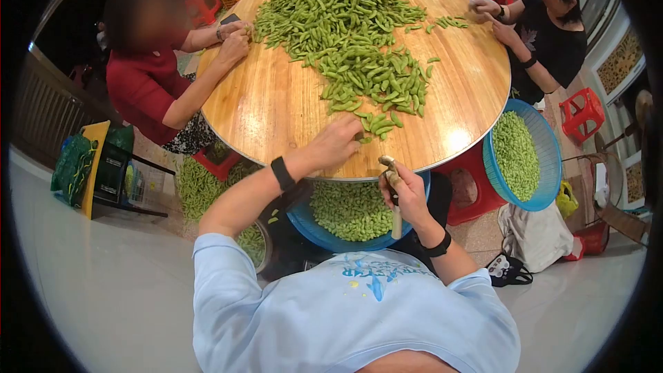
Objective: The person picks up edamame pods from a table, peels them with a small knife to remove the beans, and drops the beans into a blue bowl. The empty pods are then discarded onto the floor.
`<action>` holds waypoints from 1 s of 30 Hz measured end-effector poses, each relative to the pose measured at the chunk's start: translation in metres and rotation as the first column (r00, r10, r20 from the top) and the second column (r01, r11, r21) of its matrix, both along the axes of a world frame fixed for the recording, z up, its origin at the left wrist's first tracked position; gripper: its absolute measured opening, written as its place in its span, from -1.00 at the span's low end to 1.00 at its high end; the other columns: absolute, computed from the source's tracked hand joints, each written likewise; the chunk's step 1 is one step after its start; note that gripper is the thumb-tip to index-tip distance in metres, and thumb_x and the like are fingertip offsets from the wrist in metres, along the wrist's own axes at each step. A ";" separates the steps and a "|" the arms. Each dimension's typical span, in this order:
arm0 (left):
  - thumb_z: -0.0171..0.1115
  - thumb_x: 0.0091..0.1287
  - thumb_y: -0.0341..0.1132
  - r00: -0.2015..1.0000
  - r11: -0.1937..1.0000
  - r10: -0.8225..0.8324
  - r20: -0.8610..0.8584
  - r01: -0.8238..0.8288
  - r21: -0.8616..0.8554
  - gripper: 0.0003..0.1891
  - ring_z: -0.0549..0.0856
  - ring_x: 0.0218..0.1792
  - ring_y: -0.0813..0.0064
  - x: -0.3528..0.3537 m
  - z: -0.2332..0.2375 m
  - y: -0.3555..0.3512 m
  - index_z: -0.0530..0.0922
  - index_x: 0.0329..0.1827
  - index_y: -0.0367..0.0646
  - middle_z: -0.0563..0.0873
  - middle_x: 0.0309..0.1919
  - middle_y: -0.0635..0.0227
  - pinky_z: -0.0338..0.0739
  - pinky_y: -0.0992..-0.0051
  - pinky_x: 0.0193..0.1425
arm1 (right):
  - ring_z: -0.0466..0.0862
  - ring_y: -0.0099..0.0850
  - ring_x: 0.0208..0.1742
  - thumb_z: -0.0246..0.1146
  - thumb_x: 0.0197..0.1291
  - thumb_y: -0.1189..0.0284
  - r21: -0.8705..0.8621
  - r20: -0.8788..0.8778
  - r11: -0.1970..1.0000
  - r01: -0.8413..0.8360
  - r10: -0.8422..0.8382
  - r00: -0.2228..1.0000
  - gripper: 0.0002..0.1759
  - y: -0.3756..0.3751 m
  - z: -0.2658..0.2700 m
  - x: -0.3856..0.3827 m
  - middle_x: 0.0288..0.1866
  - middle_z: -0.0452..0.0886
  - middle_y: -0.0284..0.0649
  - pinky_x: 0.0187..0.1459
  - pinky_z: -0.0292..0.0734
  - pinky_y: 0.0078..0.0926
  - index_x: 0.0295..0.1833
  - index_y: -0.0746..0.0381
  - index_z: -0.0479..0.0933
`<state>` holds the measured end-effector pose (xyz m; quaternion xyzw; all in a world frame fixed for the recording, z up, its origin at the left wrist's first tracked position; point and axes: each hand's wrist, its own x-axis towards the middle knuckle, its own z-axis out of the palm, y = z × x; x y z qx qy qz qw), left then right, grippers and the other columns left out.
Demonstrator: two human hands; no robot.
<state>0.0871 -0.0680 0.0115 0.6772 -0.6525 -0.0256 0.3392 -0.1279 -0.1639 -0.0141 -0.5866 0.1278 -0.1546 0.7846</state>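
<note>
My left hand (pixel 335 144) reaches over the near part of the table with its fingers curled together. At its fingertips is a green edamame pod (pixel 365 139), partly hidden by them, beside a few loose pods (pixel 380 123). Just off the table edge, my right hand (pixel 410 197) is closed around a slim tool (pixel 396 225) with a pale lower end and a metallic-looking tip above the thumb; its exact kind I cannot tell. Below both hands, a blue basin (pixel 301 224) in front of my body holds shelled green beans (pixel 351 208).
A large pod heap (pixel 338 17) covers the far middle of the round wooden table (pixel 266 110). One person in red (pixel 148 90) works at left, another in black (pixel 552 41) at right. A blue basket (pixel 548 159) of beans stands at right near a red stool (pixel 476 186).
</note>
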 end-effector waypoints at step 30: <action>0.25 0.28 -0.42 -0.064 0.969 0.129 -0.990 0.218 0.112 -0.90 0.51 -0.56 0.70 -0.044 0.007 0.027 0.56 -0.21 -0.24 0.60 -0.50 0.42 0.30 0.69 -0.56 | 0.33 -0.64 -0.59 -0.01 0.41 0.52 0.323 0.178 0.934 -0.154 0.100 0.979 -0.60 0.006 0.006 0.010 -0.42 0.44 -0.31 -0.62 0.24 -0.71 0.33 0.28 0.36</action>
